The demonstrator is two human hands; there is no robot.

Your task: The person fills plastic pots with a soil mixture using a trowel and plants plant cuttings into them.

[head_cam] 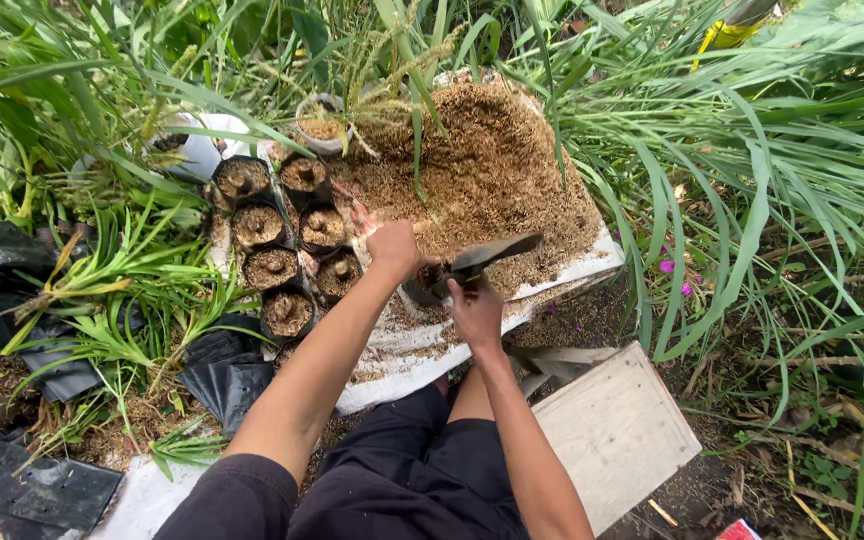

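Sitting low among tall grass, looking down over black-clad knees at a white sheet spread on the ground and carrying a broad heap of brown potting mix. Holding a small black planting bag at the near edge of the heap, the left hand clenched on the bag's far rim, fingers wrapped around the plastic. Gripping a dark trowel in the right hand, fingers closed round its handle just beneath the blade. Blade lying with its long axis running from the bag up and to the right, its tip pointing toward the right side of the heap, its heel just beside the bag's mouth. Right hand sitting nearer the body, left hand just beyond the bag, both close together with the bag between them. Standing to the left of the left hand, two rows of filled black bags, upright and touching one another, brown mix showing in each mouth. Lying farther left, loose empty black bags and grass shoots on the ground. Resting near the right knee, a pale wooden board. Open room remaining mainly over the heap ahead and to the right; filled bags crowding the left, grass blades hanging in from the right edge.
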